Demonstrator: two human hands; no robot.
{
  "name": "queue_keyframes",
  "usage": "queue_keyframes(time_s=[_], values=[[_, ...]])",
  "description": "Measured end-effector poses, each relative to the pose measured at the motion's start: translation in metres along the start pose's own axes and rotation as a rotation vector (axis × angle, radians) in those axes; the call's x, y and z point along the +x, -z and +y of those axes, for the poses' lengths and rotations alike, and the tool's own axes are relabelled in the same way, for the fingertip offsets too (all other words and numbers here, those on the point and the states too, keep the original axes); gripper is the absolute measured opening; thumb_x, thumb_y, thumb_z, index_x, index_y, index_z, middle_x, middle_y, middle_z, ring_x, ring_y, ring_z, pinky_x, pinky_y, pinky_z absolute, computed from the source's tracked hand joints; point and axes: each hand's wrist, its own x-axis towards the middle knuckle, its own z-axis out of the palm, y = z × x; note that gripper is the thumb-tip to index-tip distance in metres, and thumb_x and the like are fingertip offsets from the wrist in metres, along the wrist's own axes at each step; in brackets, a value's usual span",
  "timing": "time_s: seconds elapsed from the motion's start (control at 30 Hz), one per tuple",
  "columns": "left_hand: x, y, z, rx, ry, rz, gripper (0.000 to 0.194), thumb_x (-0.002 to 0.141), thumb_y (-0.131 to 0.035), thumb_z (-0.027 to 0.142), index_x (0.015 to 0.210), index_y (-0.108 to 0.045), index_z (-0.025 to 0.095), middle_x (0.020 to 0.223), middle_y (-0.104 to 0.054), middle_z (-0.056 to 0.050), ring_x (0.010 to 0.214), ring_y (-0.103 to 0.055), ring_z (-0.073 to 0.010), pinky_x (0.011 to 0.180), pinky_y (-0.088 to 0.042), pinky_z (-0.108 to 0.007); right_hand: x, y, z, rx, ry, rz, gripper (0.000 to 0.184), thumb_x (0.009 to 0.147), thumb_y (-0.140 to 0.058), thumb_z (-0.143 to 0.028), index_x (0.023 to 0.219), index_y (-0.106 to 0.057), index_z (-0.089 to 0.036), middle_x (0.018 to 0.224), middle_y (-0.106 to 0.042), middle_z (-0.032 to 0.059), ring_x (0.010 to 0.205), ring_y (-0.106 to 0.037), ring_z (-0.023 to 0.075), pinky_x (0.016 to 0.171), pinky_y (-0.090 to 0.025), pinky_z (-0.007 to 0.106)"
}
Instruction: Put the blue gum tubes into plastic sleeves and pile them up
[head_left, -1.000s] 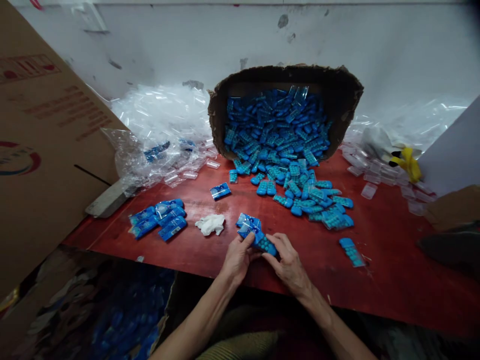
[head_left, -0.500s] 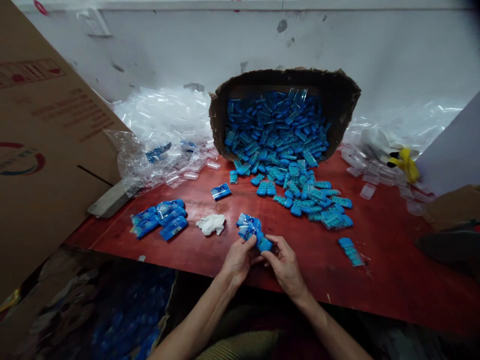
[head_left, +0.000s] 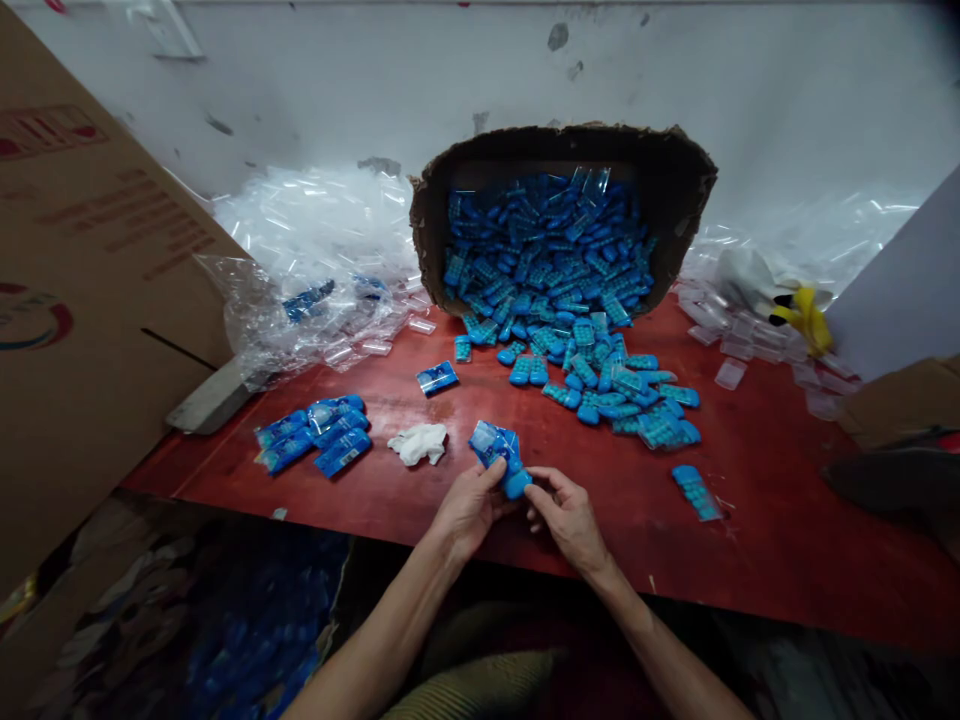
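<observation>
Okay, hands: the bare left hand point(head_left: 469, 503) pinches a shiny blue printed plastic wrapper point(head_left: 491, 441), thumb on top. The bare right hand point(head_left: 568, 517) has its thumb and forefinger closed on the smooth rounded blue plastic end point(head_left: 517, 485) showing below the wrapper. What the left fingers do underneath is hidden, so can't tell.

Where the wrapper is: between the 2 hands, over the near part of the glossy red tabletop point(head_left: 765, 540), right of a crumpled white scrap point(head_left: 418, 444). Can't tell if it touches the table.

Wrapper trouble: imo thin film like that could crease or split, mostly if the blue end gets pushed in crooked or the left thumb squeezes too hard.

Blue end trouble: it looks slick and only 2 right-hand digits seem to be on it, so a loose pinch could let it slip.

Mix-up risk: a dropped piece might land by the loose heap of teal-dotted blue plastic cases point(head_left: 630, 405) and be tricky to spot.

Which way it points: rounded blue end toward the right hand and the near table edge, flared printed end away and to the left.

Long axis: slanted, far left to near right.
</observation>
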Motion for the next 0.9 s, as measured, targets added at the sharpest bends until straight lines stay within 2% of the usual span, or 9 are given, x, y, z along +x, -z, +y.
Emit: queue_keyframes(time_s=[0.1, 0.17, 0.23, 0.4, 0.57, 0.7, 0.8, 0.9], values=[[0.001, 0.001, 0.002, 0.065, 0.011, -0.055, 0.023, 0.063, -0.066, 0.031, 0.08, -0.059, 0.016, 0.072, -0.063, -0.004, 0.064, -0.059, -0.0139, 0.066, -0.047, -0.03, 0.004, 0.002, 0.002, 0.027, 0.064, 0.005, 0.035, 0.069, -0.059, -0.034, 0.101, -0.056, -0.018, 0.071, -0.055, -0.0007, 0.059, -0.053, 0.0102, 0.054, -0.048, 0.023], [0.0, 0.004, 0.002, 0.077, 0.035, -0.136, 0.026, 0.064, -0.065, 0.032, 0.083, -0.06, 0.015, 0.077, -0.064, -0.006, 0.068, -0.059, -0.0148, 0.066, -0.047, -0.029, 0.009, 0.007, 0.005, 0.07, 0.123, -0.019, 0.046, 0.065, -0.064, -0.03, 0.108, -0.052, -0.021, 0.083, -0.053, 0.0001, 0.071, -0.054, 0.0111, 0.067, -0.047, 0.024], [0.0, 0.007, 0.001, 0.068, 0.06, -0.227, 0.026, 0.065, -0.064, 0.032, 0.083, -0.061, 0.013, 0.079, -0.064, -0.008, 0.07, -0.059, -0.0154, 0.065, -0.047, -0.029, 0.013, 0.013, 0.006, 0.122, 0.13, -0.093, 0.058, 0.063, -0.066, -0.028, 0.117, -0.044, -0.025, 0.094, -0.051, 0.0012, 0.081, -0.053, 0.0124, 0.074, -0.045, 0.026], [0.0, 0.014, -0.003, 0.029, 0.141, -0.399, 0.026, 0.07, -0.06, 0.027, 0.092, -0.06, 0.013, 0.082, -0.063, -0.008, 0.073, -0.06, -0.0167, 0.066, -0.049, -0.03, 0.019, 0.021, -0.001, 0.264, 0.056, -0.383, 0.079, 0.06, -0.069, -0.031, 0.128, -0.029, -0.029, 0.12, -0.042, 0.0053, 0.103, -0.048, 0.0179, 0.082, -0.041, 0.03], [0.003, 0.019, -0.004, -0.015, 0.171, -0.494, 0.033, 0.067, -0.064, 0.024, 0.096, -0.059, 0.011, 0.084, -0.063, -0.009, 0.074, -0.06, -0.0179, 0.073, -0.046, -0.034, 0.017, 0.021, -0.011, 0.27, 0.028, -0.496, 0.086, 0.058, -0.071, -0.03, 0.131, -0.023, -0.03, 0.128, -0.038, 0.0053, 0.111, -0.042, 0.019, 0.085, -0.04, 0.03], [0.003, 0.017, -0.002, -0.016, 0.149, -0.516, 0.031, 0.067, -0.064, 0.022, 0.095, -0.06, 0.009, 0.084, -0.064, -0.011, 0.08, -0.06, -0.0184, 0.08, -0.042, -0.03, 0.013, 0.023, -0.016, 0.198, 0.011, -0.495, 0.086, 0.06, -0.07, -0.03, 0.132, -0.022, -0.031, 0.127, -0.04, 0.0049, 0.11, -0.044, 0.0183, 0.085, -0.04, 0.03], [0.001, 0.014, -0.001, -0.019, 0.122, -0.518, 0.033, 0.065, -0.065, 0.022, 0.096, -0.059, 0.011, 0.085, -0.064, -0.01, 0.081, -0.061, -0.0191, 0.081, -0.04, -0.031, 0.011, 0.023, -0.013, 0.147, 0.031, -0.428, 0.084, 0.06, -0.07, -0.032, 0.131, -0.024, -0.03, 0.125, -0.041, 0.0053, 0.107, -0.047, 0.0186, 0.085, -0.041, 0.03], [-0.001, 0.009, -0.001, -0.017, 0.108, -0.52, 0.033, 0.065, -0.065, 0.023, 0.095, -0.06, 0.01, 0.085, -0.065, -0.01, 0.08, -0.06, -0.0183, 0.082, -0.039, -0.03, 0.01, 0.023, -0.008, 0.106, 0.11, -0.352, 0.082, 0.061, -0.069, -0.038, 0.131, -0.027, -0.028, 0.121, -0.045, 0.0058, 0.108, -0.046, 0.0198, 0.088, -0.038, 0.032]])
